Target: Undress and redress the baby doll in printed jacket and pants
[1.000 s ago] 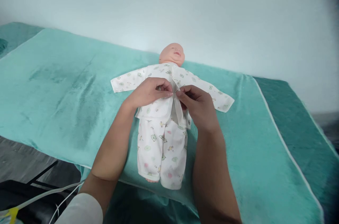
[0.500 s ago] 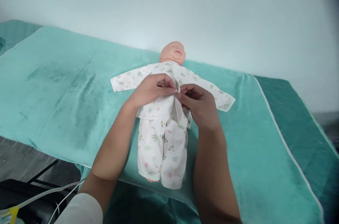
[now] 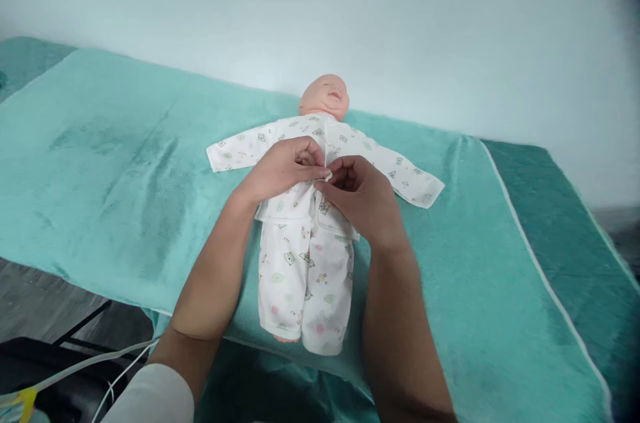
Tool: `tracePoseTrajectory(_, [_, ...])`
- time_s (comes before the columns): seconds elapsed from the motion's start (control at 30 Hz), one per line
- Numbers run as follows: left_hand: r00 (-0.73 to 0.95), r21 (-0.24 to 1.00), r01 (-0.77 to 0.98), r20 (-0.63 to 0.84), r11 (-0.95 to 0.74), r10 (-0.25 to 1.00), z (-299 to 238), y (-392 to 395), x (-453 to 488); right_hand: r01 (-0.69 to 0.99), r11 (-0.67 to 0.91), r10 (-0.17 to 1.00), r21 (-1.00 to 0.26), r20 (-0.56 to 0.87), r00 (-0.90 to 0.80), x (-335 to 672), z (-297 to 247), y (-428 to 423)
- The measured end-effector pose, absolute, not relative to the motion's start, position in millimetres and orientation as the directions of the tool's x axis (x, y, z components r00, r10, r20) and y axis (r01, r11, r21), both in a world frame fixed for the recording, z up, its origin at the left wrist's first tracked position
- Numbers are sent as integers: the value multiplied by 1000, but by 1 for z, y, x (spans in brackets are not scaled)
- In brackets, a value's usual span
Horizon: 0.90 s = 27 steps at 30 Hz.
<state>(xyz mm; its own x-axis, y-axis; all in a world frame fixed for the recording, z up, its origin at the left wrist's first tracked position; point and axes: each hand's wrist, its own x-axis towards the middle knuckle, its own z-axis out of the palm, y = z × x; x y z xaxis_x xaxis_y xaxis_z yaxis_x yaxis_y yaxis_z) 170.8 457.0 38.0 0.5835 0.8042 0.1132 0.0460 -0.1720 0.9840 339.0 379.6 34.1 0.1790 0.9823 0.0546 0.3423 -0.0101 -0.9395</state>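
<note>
A baby doll [image 3: 324, 96] lies on its back, dressed in a white printed shirt [image 3: 290, 206] and matching trousers [image 3: 306, 289]. Both sleeves stretch out to the sides. My left hand [image 3: 295, 166] pinches the shirt's front edge at the middle of the doll's belly. Right beside it, my right hand [image 3: 357, 193] grips the other front edge between thumb and fingers. A bit of pale fabric or a fastener shows between the fingertips; which of these it is I cannot tell. The doll's hands are hidden by the sleeves.
A turquoise velvety cover [image 3: 100, 163] drapes the table beneath the doll. Behind stands a pale wall [image 3: 300, 3]. At the lower left are a black chair-like object [image 3: 60, 369] and a white cable [image 3: 85, 363].
The right hand has shifted slightly left and the shirt's right front panel now lies flatter across the belly. Its edge was raised before. The left hand stays nearly in place.
</note>
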Motion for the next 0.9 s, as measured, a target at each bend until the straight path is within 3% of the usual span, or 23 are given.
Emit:
tracePoseTrajectory(0.2, [603, 975, 78, 121, -209, 789, 40, 455, 171, 397, 24, 983, -918, 95, 160, 337, 35, 379])
tracePoseTrajectory(0.43, [662, 969, 98, 105, -225, 742, 39, 461, 157, 148, 24, 995, -989, 38, 90, 346, 30, 382])
tracePoseTrajectory(0.57, [647, 938, 145, 149, -314, 747, 35, 464, 155, 127, 31, 989, -991, 49, 138, 347, 27, 384])
tracePoseTrajectory(0.67, [546, 851, 196, 319, -488, 775, 28, 466, 162, 135, 37, 988, -990, 57, 142, 345, 27, 384])
tracePoseTrajectory(0.77, [494, 672, 328, 477, -664, 727, 18, 469, 171, 169, 25, 989, -985, 49, 137, 342, 28, 383])
tracePoseTrajectory(0.9, [526, 515, 443, 514, -734, 678, 9, 472, 178, 220, -17, 986, -975, 20, 164, 341, 29, 383])
